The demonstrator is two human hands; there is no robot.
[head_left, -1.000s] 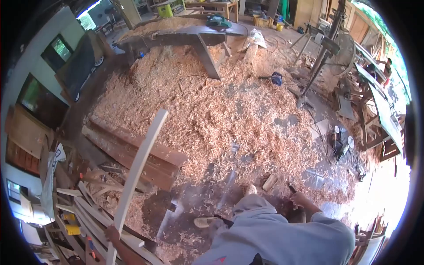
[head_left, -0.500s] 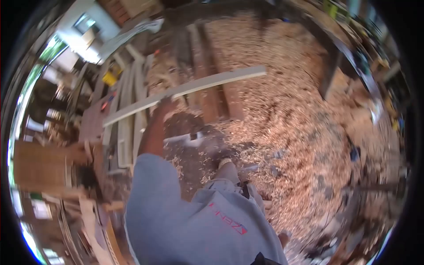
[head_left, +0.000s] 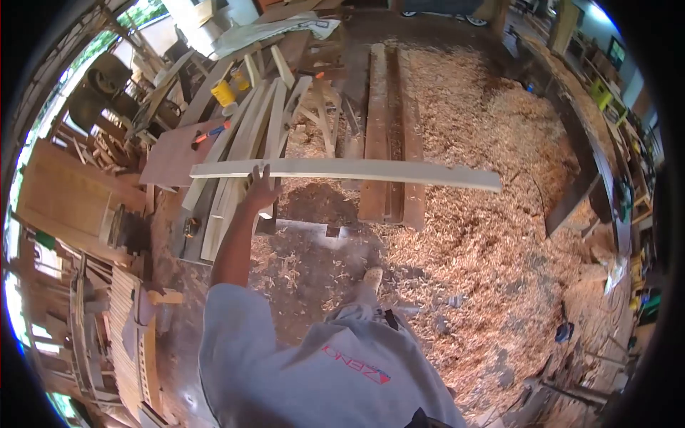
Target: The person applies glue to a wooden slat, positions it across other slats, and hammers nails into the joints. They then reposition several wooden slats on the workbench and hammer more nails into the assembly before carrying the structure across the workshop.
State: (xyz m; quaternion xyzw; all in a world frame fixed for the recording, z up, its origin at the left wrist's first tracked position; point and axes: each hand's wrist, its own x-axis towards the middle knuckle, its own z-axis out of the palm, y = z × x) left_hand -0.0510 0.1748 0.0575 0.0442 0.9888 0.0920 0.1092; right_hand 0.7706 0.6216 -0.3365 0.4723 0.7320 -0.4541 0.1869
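Observation:
My left hand (head_left: 262, 191) is closed on a long pale wooden board (head_left: 371, 171), gripping it left of its middle with fingertips over the upper edge. The board lies nearly level across the view, its right end reaching over the wood shavings. Behind and to the left of the hand, several pale planks (head_left: 246, 135) rest side by side on a low bench. My right hand is out of sight.
Dark brown beams (head_left: 374, 135) lie beyond the board. Wood shavings (head_left: 485, 257) cover the floor at the right. A yellow container (head_left: 222, 93) and a red-and-blue tool (head_left: 212, 133) are at the upper left. A wooden panel (head_left: 64, 192) stands far left.
The board has turned from a slant, right end high, to nearly level, and its right end is further right and lower. My left hand still grips it. The whole view has rotated.

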